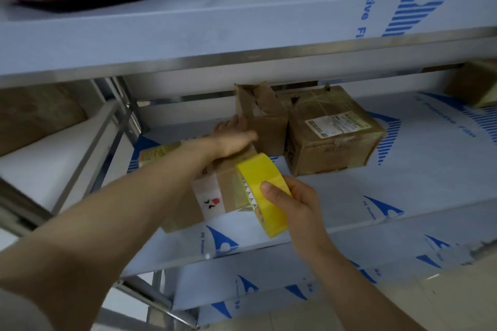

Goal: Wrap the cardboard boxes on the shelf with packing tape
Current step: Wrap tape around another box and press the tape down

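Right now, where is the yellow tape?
In the head view, the yellow tape roll sits near the centre, gripped by the right hand, touching the nearest box on the shelf.

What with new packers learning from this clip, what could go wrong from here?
1. The front box sits near the front edge of the shelf, steadied only by the left hand lying flat on top. A hard pull by the right hand on the tape roll might drag it off.
2. The tape may cover the box's white sticker.
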`<action>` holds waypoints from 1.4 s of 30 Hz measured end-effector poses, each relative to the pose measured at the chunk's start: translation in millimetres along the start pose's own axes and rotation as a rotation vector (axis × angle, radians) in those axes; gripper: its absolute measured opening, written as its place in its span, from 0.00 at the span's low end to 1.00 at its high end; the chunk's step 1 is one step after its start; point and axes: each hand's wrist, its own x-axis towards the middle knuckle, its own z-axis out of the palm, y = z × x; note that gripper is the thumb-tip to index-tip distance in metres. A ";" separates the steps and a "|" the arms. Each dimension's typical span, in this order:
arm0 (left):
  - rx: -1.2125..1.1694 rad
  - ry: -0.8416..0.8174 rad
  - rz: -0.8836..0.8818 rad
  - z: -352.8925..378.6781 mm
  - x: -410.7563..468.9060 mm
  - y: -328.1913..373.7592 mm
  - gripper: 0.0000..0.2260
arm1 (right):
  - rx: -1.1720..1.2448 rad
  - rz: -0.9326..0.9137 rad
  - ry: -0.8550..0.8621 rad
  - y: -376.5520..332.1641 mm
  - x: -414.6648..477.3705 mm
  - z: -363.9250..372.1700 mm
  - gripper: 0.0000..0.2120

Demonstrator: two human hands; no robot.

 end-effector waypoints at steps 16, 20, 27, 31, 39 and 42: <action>-0.309 -0.345 -0.005 -54.7 -56.0 -55.2 0.21 | -0.140 0.248 -0.117 -98.2 53.5 39.6 0.08; -0.276 -0.355 -0.088 -57.8 -63.9 -74.3 0.33 | -0.097 0.354 -0.157 -98.0 77.4 61.7 0.16; 0.386 -0.002 -0.106 -38.8 -57.1 -78.9 0.47 | -0.254 0.233 -0.084 -80.0 124.2 100.2 0.44; 0.361 -0.118 -0.149 -16.4 -58.7 -89.6 0.67 | -0.228 0.220 -0.074 -51.1 156.0 103.4 0.51; 0.366 -0.076 -0.096 -2.3 -42.8 -96.6 0.62 | -0.205 0.226 -0.062 -38.5 148.9 115.2 0.11; 0.357 -0.057 -0.080 2.3 -46.6 -99.2 0.62 | -0.217 0.226 -0.034 -44.7 139.6 119.8 0.11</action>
